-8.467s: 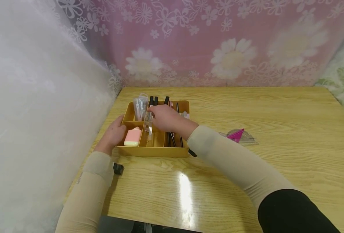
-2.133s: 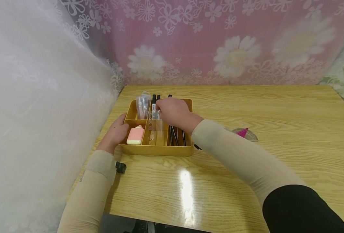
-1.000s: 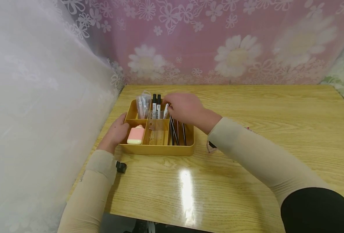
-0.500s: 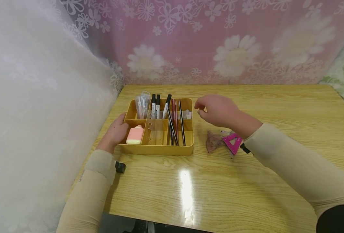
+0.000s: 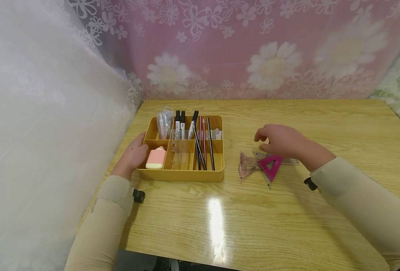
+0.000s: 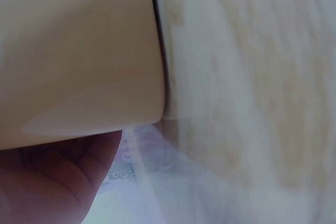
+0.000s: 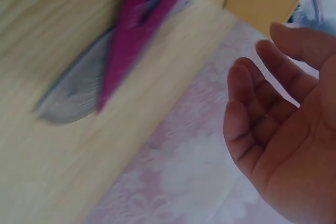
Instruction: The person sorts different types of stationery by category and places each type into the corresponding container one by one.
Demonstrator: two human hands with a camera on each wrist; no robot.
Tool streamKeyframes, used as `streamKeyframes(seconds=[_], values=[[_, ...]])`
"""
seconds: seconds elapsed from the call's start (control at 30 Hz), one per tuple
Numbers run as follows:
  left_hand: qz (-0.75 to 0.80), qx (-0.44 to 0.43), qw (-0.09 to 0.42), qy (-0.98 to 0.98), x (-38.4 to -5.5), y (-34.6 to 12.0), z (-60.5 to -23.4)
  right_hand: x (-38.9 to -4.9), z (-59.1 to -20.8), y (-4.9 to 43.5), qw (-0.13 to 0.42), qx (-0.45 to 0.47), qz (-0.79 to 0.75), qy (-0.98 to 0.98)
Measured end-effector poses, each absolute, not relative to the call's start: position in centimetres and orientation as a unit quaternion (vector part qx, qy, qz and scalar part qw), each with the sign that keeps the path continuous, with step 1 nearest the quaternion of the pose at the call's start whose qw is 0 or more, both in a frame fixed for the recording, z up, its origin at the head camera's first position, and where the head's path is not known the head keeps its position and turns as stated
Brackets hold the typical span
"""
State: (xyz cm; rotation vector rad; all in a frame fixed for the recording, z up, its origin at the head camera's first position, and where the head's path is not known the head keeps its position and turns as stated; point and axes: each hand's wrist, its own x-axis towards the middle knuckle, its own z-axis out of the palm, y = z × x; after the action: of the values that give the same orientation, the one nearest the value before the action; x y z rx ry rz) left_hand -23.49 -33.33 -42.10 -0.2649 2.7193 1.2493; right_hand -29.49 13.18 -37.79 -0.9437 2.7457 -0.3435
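Note:
A yellow divided organizer tray (image 5: pixel 181 175) sits at the left of the table. At its left wall my left hand (image 5: pixel 132 154) holds the side, thumb by the rim. Inside are a pink and cream bottle (image 5: pixel 156 158), black-capped markers (image 5: pixel 180 124), a clear ruler (image 5: pixel 183 154), pencils (image 5: pixel 211 145) and a clear pouch of pens (image 5: pixel 165 124). My right hand (image 5: pixel 282 141) hovers with loosely bent fingers and holds nothing. Below it, a pink set square (image 5: pixel 271 167) lies over clear drawing tools, with a reddish clear piece (image 5: pixel 246 165) on the left. A protractor (image 7: pixel 79 90) shows under the pink one.
The wooden table (image 5: pixel 271 222) carries the tray and the drawing tools right of it. A white sheet (image 5: pixel 51 131) hangs close along the left side. Behind the table's back edge hangs a pink flowered curtain (image 5: pixel 220 49).
My right hand has left a white marker with a black cap leaning in the tray's back middle compartment and moved right, over the drawing tools. My left hand has stayed at the tray.

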Motion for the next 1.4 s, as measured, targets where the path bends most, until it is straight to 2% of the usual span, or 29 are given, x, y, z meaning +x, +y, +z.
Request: streamKeyframes(seconds=[0.37,0.57,1.17,1.4], values=[[0.416,-0.093,0.073,0.902,-23.4,-33.2,-41.9,-30.5,-41.7,18.1,0.142,-0.315,-0.115,0.931],[0.418,-0.082,0.068,0.902,-23.2,-33.4,-41.8,-30.8,-42.3,19.8,0.151,-0.317,-0.149,0.924],[0.416,-0.083,0.071,0.903,-23.0,-33.5,-41.8,-31.5,-42.3,19.1,0.208,-0.324,-0.133,0.913],[0.428,-0.101,0.077,0.895,-23.1,-33.1,-41.9,-31.1,-42.2,19.3,0.202,-0.319,-0.136,0.916]])
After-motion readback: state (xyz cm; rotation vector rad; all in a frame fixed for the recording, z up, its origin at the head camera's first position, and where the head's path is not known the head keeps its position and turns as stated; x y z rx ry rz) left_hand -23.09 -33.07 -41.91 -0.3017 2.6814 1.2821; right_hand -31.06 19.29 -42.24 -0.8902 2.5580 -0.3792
